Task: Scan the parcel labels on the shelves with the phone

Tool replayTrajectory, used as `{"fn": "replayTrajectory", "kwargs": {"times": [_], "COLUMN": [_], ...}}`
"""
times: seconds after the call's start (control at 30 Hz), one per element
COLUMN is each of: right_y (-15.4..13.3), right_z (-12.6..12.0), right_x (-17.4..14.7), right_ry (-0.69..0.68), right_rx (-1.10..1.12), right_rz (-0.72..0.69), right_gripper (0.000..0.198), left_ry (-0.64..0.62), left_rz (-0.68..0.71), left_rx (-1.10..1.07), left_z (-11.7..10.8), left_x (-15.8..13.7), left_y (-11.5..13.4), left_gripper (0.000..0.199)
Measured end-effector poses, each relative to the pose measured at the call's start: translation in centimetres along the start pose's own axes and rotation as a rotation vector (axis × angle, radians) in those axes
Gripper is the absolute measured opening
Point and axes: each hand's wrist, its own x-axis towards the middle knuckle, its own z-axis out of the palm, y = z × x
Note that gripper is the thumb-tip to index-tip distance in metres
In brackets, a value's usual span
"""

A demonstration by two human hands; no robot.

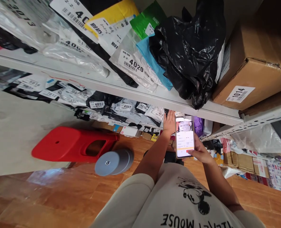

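My right hand (199, 149) grips a smartphone (185, 144) upright, its thumb low on the lit screen. A parcel label shows in the screen's upper part, with a white panel below. Just left of the phone, my left hand (169, 122) reaches to the lower shelf, fingers stretched out against the packages. Near its fingertips lie a bag labelled 4014 (156, 112) and a small white label (179, 113), partly hidden by the phone. What exactly the fingertips touch is hard to make out.
Overhead, the upper shelf (130, 90) bears bagged parcels, a black plastic bag (190, 47) and a cardboard box (256, 69). A red stool (69, 144) and a round blue-grey stool (109, 163) stand at left. More boxes (246, 162) lie at right.
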Motion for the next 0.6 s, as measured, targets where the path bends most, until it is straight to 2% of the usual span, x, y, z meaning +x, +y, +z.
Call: {"fn": "replayTrajectory", "kwargs": {"times": [0.1,0.27,0.43,0.6], "right_y": [0.3,1.0,1.0,1.1], "right_z": [-0.3,-1.5,-2.1,-1.8], "right_x": [-1.0,-4.3,-7.2,-8.1], "right_ry": [0.051,0.292,0.384,0.437], "right_rx": [0.002,0.012,-0.005,0.012], "right_rz": [-0.016,-0.068,-0.075,-0.091], "right_gripper": [0.097,0.096,0.104,0.106], "left_ry": [-0.057,-0.104,-0.105,-0.103], "left_rz": [-0.011,-0.007,-0.007,-0.005], "left_rx": [0.012,0.018,0.001,-0.004], "left_z": [-0.5,-1.1,-1.3,-1.1], "left_x": [0.0,0.0,0.1,0.1], "left_y": [0.1,0.1,0.1,0.0], "left_gripper": [0.076,0.098,0.099,0.097]}}
